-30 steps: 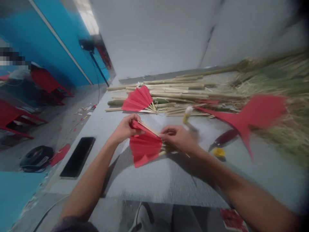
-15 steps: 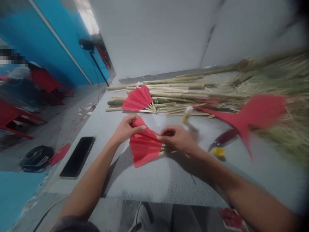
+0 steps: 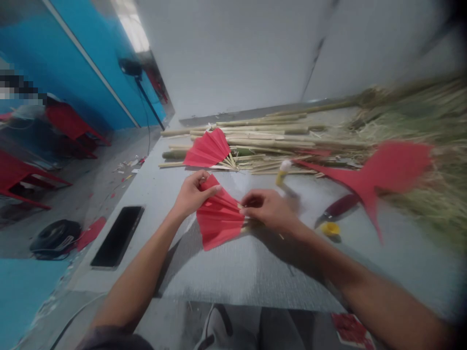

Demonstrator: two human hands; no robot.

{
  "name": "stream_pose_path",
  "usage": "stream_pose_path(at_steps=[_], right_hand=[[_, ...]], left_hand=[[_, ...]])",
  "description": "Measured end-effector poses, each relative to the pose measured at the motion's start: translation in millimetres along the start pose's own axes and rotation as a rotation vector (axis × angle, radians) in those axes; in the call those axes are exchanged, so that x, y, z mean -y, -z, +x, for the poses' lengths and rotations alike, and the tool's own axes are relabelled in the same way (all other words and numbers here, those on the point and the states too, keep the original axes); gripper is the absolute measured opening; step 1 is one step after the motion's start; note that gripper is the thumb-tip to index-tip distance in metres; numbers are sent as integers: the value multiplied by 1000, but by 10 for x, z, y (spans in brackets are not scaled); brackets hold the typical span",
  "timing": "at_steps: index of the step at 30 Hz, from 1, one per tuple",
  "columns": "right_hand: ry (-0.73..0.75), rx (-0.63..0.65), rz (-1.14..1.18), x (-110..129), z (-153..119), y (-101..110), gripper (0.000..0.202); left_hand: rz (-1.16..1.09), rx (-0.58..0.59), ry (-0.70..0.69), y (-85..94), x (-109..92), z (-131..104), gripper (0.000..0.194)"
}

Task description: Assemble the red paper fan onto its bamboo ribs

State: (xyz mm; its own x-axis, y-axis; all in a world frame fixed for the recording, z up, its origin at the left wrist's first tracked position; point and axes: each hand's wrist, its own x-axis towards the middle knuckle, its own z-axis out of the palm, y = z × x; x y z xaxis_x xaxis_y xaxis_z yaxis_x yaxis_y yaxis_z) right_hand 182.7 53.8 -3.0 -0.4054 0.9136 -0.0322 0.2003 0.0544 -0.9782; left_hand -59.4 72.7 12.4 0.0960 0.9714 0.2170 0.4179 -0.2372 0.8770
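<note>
A red pleated paper fan [image 3: 221, 221] with thin bamboo ribs is spread between my hands, low over the table. My left hand [image 3: 197, 194] pinches its upper left edge between thumb and fingers. At the narrow right end, where the ribs come together, my right hand [image 3: 268, 209] is closed on the fan; its fingers partly hide the ribs. Another red fan [image 3: 209, 148] lies behind, on the bamboo sticks. To the right of my right hand are a glue bottle [image 3: 282, 173] with a white tip, a yellow cap [image 3: 331, 229] and a dark red-handled knife [image 3: 341, 206].
Bamboo sticks [image 3: 262, 142] lie along the back of the table [image 3: 219, 282], by the wall. A cut red paper sheet [image 3: 397, 167] and bamboo shavings [image 3: 434, 204] cover the right side. A black phone [image 3: 117, 236] rests near the left edge. Red chairs [image 3: 22, 170] stand beyond, on the floor.
The fan's upper edge is drawn out flatter and smoother between my hands. My left hand has shifted very slightly upward; my right hand stays at the ribs.
</note>
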Motion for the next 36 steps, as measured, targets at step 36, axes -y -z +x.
stream_pose_path(at_steps=[36], right_hand=[[160,34,-347,24,24,-66,26]], left_hand=[[-227,265,121,-210,-80,-96,67]])
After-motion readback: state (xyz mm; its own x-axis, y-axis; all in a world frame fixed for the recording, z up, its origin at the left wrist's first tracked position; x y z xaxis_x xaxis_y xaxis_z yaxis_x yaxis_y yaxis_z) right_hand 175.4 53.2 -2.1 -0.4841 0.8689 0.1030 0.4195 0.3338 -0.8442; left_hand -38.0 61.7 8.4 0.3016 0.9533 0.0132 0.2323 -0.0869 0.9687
